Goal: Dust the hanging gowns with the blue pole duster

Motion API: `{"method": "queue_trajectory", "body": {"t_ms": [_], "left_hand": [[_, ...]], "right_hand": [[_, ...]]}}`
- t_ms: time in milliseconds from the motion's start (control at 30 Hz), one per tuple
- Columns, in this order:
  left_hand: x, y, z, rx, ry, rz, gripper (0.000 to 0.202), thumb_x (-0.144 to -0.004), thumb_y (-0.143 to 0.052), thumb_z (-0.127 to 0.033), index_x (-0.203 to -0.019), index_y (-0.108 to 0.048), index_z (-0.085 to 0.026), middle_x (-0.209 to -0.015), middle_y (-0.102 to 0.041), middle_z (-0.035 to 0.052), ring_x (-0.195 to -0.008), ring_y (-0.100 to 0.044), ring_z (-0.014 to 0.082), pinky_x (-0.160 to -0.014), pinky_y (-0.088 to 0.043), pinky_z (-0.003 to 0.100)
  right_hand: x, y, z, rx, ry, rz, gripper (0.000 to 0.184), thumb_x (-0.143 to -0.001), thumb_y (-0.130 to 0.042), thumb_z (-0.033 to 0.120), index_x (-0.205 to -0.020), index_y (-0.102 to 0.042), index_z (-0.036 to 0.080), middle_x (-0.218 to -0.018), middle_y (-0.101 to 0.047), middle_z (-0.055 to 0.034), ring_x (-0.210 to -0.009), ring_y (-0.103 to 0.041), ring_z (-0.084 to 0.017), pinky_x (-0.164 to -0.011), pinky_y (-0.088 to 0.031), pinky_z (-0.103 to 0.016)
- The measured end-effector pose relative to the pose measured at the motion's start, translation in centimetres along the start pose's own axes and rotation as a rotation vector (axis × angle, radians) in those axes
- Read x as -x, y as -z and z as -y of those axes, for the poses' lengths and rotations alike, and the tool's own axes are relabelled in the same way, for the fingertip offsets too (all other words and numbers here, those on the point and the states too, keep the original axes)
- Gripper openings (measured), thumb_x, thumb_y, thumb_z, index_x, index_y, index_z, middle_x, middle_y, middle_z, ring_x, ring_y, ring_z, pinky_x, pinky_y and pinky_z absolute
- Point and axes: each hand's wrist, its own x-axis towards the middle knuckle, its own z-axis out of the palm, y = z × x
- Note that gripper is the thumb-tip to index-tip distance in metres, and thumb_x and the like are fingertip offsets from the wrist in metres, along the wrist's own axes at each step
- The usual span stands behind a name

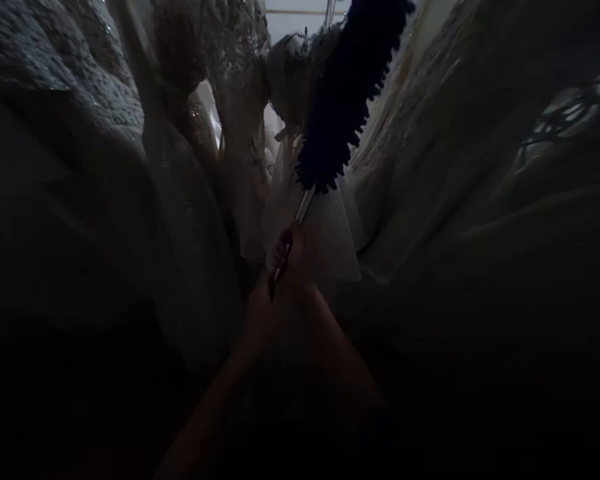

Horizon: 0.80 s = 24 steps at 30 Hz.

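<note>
A long duster (353, 93) with a dark blue chenille head slants up and to the right in front of me. Its thin metal pole (305, 205) runs down into my hands. My right hand (300, 253) is wrapped round the handle just below the pole. Lower and to the left, my left hand (266, 293) is closed round the dark lower end of the handle. The duster's head is in front of pale hanging gowns, and whether it touches them I cannot tell. Deep shadow hides most of the fingers.
Beaded and lace gowns (240, 120) hang on the left and at the centre. Sheer pale fabric (430, 153) drapes down the right side, with a patterned trim (563, 120) on it. Light comes from a bright gap at the top. The lower part is nearly black.
</note>
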Motion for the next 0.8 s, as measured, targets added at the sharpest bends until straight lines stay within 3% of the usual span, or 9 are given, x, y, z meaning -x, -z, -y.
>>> {"method": "queue_trajectory", "body": {"t_ms": [100, 200, 267, 333, 433, 567, 667, 800], "left_hand": [[2.4, 1.4, 1.6, -0.267, 0.011, -0.048, 0.024, -0.102, -0.058, -0.041, -0.111, -0.068, -0.021, -0.102, -0.076, 0.0102, -0.094, -0.071, 0.0256, -0.081, -0.048, 0.03], [5.4, 1.7, 3.6, -0.402, 0.023, -0.03, 0.019, -0.103, -0.052, -0.035, -0.105, -0.066, -0.022, -0.102, -0.076, 0.011, -0.095, -0.072, 0.0259, -0.084, -0.047, 0.032], [7.4, 1.1, 4.6, -0.434, 0.086, 0.022, 0.018, -0.102, -0.051, -0.035, -0.098, -0.063, -0.022, -0.097, -0.074, 0.011, -0.091, -0.072, 0.0263, -0.082, -0.047, 0.032], [8.8, 0.1, 4.8, -0.38, 0.136, 0.122, 0.019, -0.101, -0.053, -0.039, -0.097, -0.06, -0.022, -0.092, -0.073, 0.01, -0.088, -0.071, 0.0262, -0.078, -0.047, 0.032], [9.0, -1.7, 3.0, -0.193, 0.071, 0.267, 0.025, -0.101, -0.055, -0.047, -0.096, -0.058, -0.022, -0.087, -0.07, 0.0054, -0.081, -0.066, 0.0218, -0.073, -0.045, 0.029], [6.9, -3.1, -1.2, 0.04, -0.021, 0.292, 0.035, -0.099, -0.057, -0.055, -0.094, -0.057, -0.021, -0.077, -0.061, -0.0002, -0.067, -0.058, 0.0147, -0.063, -0.043, 0.024], [5.3, -2.9, -3.5, 0.262, 0.092, 0.349, 0.05, -0.092, -0.061, -0.07, -0.097, -0.052, -0.021, -0.068, -0.052, -0.0069, -0.043, -0.047, 0.0081, -0.043, -0.033, 0.021], [4.0, -1.2, -4.9, 0.381, 0.176, 0.407, 0.065, -0.078, -0.073, -0.077, -0.101, -0.054, -0.018, -0.072, -0.053, -0.0082, -0.032, -0.042, 0.0039, -0.033, -0.027, 0.019]], "right_hand": [[1.0, 0.6, -2.5, -0.083, -0.106, -0.029, 0.053, -0.098, -0.054, 0.07, -0.075, -0.044, 0.023, -0.05, -0.037, 0.0096, -0.037, -0.031, -0.006, -0.037, -0.024, -0.021], [2.6, 2.5, -4.3, -0.069, -0.135, -0.07, 0.054, -0.091, -0.062, 0.072, -0.076, -0.043, 0.024, -0.052, -0.041, 0.0093, -0.037, -0.034, -0.006, -0.037, -0.026, -0.022], [3.2, 4.0, -4.0, -0.038, -0.076, -0.12, 0.055, -0.086, -0.069, 0.072, -0.077, -0.044, 0.024, -0.052, -0.042, 0.0098, -0.037, -0.036, -0.007, -0.036, -0.026, -0.022], [2.8, 5.5, -2.0, 0.003, 0.03, -0.179, 0.054, -0.085, -0.072, 0.071, -0.078, -0.045, 0.024, -0.051, -0.042, 0.0103, -0.036, -0.037, -0.007, -0.035, -0.026, -0.021], [0.4, 6.7, 3.6, 0.066, 0.12, -0.171, 0.053, -0.091, -0.068, 0.071, -0.078, -0.046, 0.024, -0.052, -0.041, 0.0096, -0.036, -0.036, -0.007, -0.033, -0.025, -0.02], [-4.3, 5.5, 10.4, 0.094, 0.108, -0.039, 0.059, -0.095, -0.061, 0.077, -0.078, -0.043, 0.024, -0.053, -0.036, 0.0103, -0.036, -0.03, -0.006, -0.033, -0.023, -0.019], [-7.1, 3.7, 11.7, 0.089, 0.049, 0.009, 0.058, -0.097, -0.055, 0.078, -0.081, -0.043, 0.024, -0.054, -0.036, 0.0107, -0.036, -0.027, -0.005, -0.033, -0.023, -0.018], [-8.7, 2.8, 10.4, 0.043, -0.044, -0.014, 0.056, -0.104, -0.046, 0.075, -0.081, -0.044, 0.023, -0.053, -0.033, 0.0115, -0.037, -0.026, -0.005, -0.035, -0.024, -0.017]]}}
